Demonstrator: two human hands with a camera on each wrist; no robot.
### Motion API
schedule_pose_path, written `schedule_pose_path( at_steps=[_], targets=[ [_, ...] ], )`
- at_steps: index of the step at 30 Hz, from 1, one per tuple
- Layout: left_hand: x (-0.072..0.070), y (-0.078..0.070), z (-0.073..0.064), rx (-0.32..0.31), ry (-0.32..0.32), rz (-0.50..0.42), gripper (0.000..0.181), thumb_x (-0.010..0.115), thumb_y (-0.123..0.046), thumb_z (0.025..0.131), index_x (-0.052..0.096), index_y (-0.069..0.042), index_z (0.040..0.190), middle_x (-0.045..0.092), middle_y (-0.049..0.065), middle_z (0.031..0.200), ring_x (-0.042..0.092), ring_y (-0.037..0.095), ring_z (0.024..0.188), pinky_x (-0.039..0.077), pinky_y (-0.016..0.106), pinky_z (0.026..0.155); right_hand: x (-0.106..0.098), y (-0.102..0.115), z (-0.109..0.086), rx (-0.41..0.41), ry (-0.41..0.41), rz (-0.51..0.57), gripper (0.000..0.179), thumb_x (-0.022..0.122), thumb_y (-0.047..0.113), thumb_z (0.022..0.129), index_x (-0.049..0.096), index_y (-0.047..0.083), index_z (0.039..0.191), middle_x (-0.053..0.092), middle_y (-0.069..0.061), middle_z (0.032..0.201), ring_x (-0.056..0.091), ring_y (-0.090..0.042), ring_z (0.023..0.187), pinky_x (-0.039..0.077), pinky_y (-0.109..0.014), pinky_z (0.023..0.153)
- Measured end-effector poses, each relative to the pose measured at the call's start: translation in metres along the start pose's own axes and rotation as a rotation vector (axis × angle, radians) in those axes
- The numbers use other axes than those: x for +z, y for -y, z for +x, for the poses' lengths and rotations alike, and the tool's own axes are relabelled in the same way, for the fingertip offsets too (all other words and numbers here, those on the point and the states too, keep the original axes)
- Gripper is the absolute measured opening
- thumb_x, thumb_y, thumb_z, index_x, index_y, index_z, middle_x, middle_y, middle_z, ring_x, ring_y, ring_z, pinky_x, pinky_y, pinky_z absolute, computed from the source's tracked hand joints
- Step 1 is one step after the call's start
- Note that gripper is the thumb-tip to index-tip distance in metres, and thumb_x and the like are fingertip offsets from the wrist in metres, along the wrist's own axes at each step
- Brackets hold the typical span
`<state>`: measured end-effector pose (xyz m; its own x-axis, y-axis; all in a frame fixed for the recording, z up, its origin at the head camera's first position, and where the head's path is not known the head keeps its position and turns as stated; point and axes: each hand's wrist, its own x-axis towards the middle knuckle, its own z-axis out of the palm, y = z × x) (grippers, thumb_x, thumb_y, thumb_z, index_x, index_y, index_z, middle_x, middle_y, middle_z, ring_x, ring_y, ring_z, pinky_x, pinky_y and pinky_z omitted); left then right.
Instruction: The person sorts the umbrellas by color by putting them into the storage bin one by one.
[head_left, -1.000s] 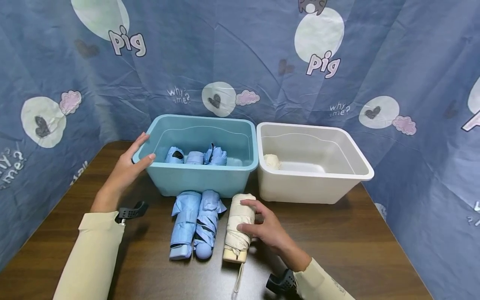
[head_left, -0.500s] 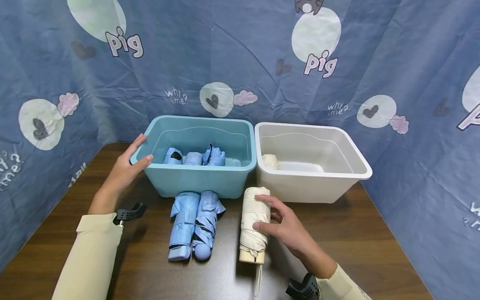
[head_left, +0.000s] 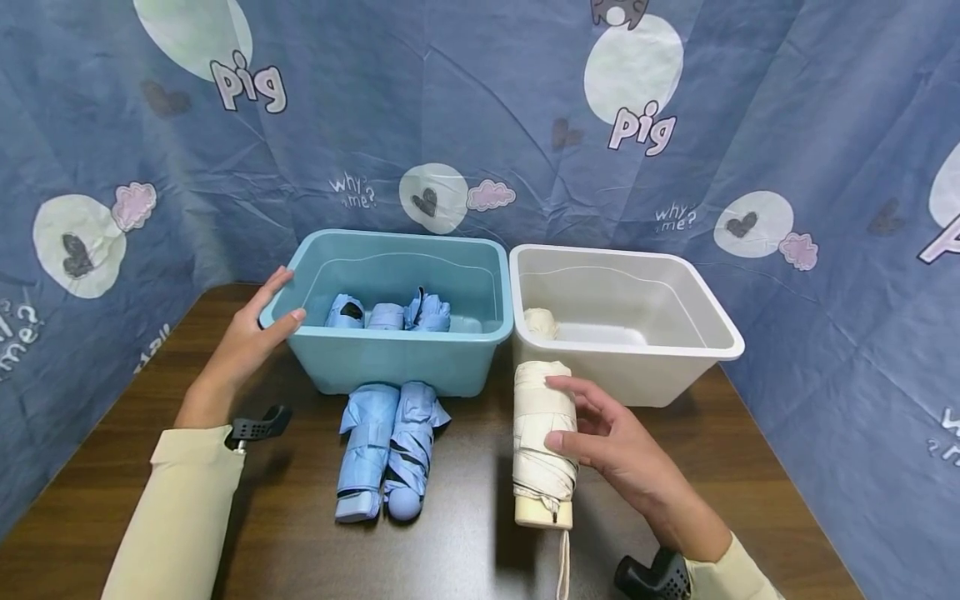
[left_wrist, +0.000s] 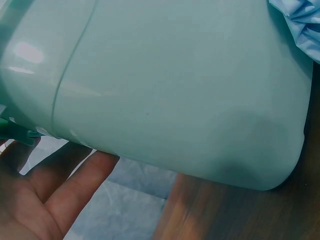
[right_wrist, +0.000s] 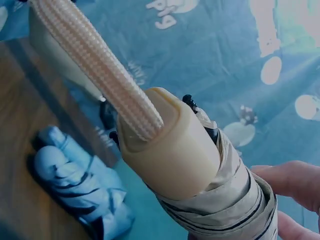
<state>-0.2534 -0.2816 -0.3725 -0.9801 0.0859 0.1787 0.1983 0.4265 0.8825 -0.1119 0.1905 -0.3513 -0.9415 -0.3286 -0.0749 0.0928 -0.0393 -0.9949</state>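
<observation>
Strap [head_left: 564, 562] of cream umbrella [head_left: 534, 467] cut off at head view's lower edge, cream bundle [head_left: 540, 322] partly hidden by white bin [head_left: 667, 377].

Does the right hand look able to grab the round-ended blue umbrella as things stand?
Probably not: the right hand is occupied holding the cream umbrella, though nothing visible covers the round-ended umbrella.

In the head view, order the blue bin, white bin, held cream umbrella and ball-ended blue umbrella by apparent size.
Blue bin and white bin: nearly alike, so unranked
Cream umbrella, though possibly nearer the camera
Ball-ended blue umbrella
</observation>
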Motion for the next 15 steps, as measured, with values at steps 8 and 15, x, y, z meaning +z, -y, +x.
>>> schedule_pose_path(
  at_steps=[8, 15],
  targets=[
    [0.0, 0.002, 0.0, 0.0, 0.007, 0.007, 0.071, 0.058, -0.032, 0.095, 0.02, -0.027, 0.155, 0.007, -0.009, 0.162, 0.013, 0.033, 0.144, 0.021, 0.063, 0.108, 0.0, 0.003, 0.001, -0.034, -0.036, 0.045, 0.047, 0.063, 0.008, 0.093, 0.048, 0.013, 0.137, 0.045, -0.019, 0.124, 0.055, -0.025, 0.101, 0.054, -0.034, 0.073],
    [0.001, -0.001, -0.002, 0.007, -0.003, 0.002, 0.072, 0.058, -0.031, 0.094, 0.021, -0.024, 0.155, 0.008, -0.007, 0.162, 0.012, 0.033, 0.145, 0.019, 0.064, 0.108, -0.015, 0.026, 0.003, -0.098, -0.114, 0.064, 0.049, 0.062, 0.004, 0.093, 0.048, 0.015, 0.138, 0.043, -0.016, 0.123, 0.057, -0.02, 0.1, 0.054, -0.032, 0.072]
  ],
)
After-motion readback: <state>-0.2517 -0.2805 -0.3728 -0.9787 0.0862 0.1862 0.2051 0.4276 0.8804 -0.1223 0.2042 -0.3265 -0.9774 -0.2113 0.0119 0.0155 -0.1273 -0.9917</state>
